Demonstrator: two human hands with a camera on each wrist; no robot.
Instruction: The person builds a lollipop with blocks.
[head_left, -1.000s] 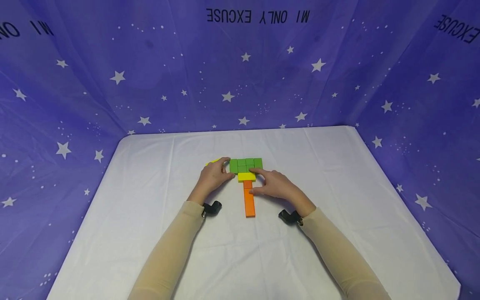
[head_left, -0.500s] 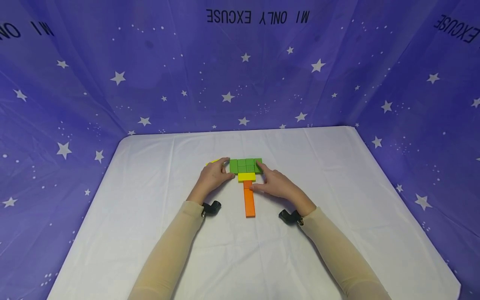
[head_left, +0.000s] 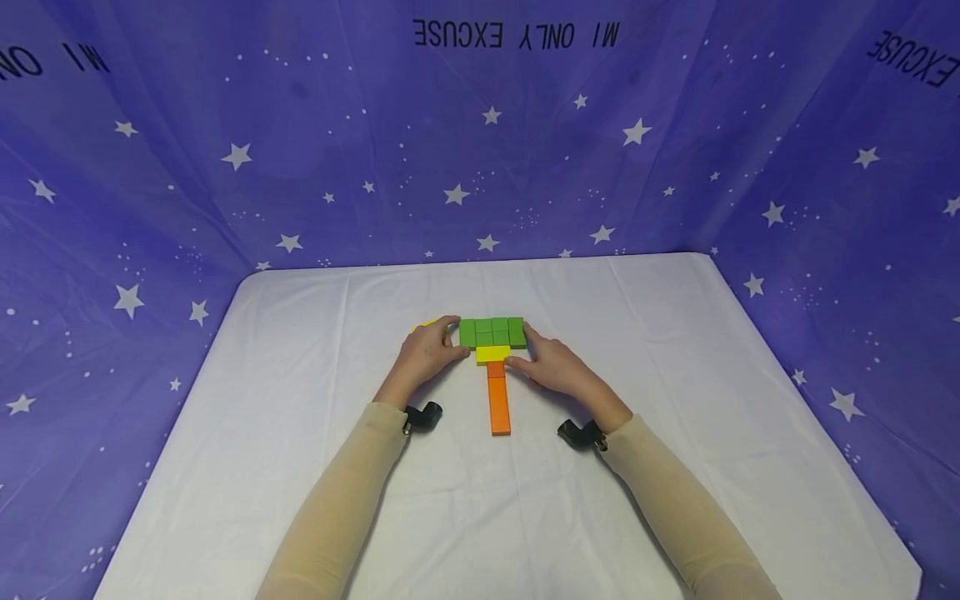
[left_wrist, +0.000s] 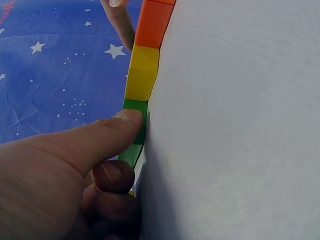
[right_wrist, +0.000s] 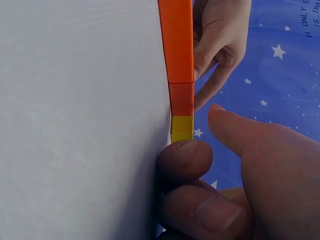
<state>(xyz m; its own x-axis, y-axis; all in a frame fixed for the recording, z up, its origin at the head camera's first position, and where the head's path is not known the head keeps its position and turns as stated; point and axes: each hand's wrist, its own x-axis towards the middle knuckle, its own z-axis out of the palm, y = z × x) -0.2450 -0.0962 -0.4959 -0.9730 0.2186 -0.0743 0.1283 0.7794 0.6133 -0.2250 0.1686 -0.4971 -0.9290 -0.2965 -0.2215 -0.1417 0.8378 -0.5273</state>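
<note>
Several green blocks lie edge to edge on the table. Against their near side sits a yellow block, followed by a short orange block and a long orange block. My left hand pinches the left green block, its thumb on the near face in the left wrist view and its index finger at the far corner. At the other end, the index finger of my right hand lies along the right green block. Its thumb is by the yellow block's right corner, apart from the blocks in the right wrist view.
Behind my left hand a yellow piece shows, mostly hidden. A white cloth covers the table. Purple star-patterned curtains rise at the back and sides. Each wrist carries a black camera mount.
My right index finger has slid right, from the top of the green blocks to their right end. The right thumb has moved up from the orange blocks towards the yellow one. My left hand stays put.
</note>
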